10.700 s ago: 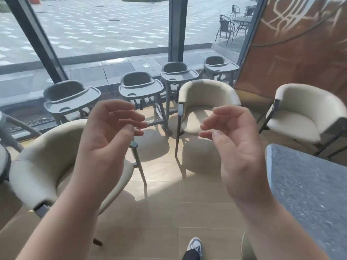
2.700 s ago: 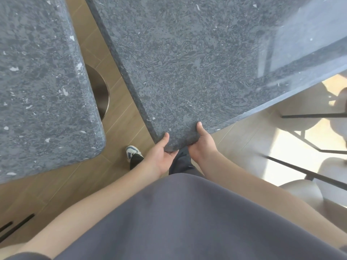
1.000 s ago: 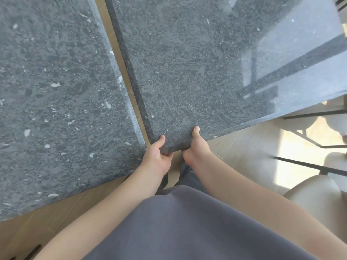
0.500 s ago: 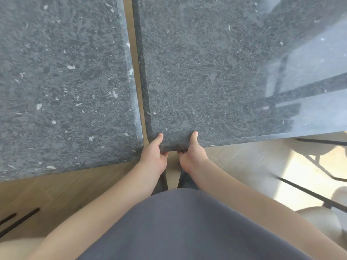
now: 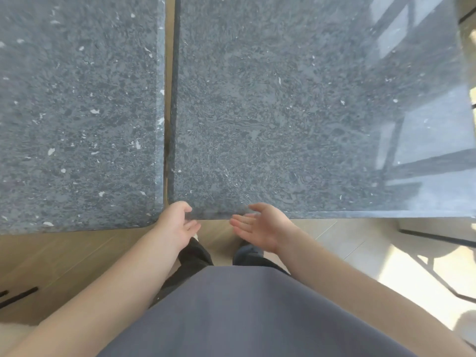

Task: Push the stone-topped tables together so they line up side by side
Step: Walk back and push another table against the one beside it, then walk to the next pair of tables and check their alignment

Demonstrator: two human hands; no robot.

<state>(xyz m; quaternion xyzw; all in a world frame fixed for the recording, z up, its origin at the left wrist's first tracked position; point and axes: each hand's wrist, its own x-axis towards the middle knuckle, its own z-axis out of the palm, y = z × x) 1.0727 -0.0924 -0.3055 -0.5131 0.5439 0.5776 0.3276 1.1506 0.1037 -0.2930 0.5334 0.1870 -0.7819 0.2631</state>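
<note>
While speckled grey, both stone tops [image 5: 283, 112] nearly meet.

Dark grey stone it was on the tabletop [image 5: 283, 112] straight ahead of both hands, mottled with swirling charcoal flecks and washed pale blue by a reflection off to the right. The tabletop [image 5: 77, 112] beyond the left hand [image 5: 177, 225] showed the same slate grey, but peppered with bright white chips. Between them ran a thin strip of tan floor [image 5: 64, 253], wood-toned below the left hand, turning pale cream under the right hand [image 5: 262, 228]. Nearest of all, a plain grey-purple shirt [image 5: 244, 313] over black trousers [image 5: 193, 256].
</note>
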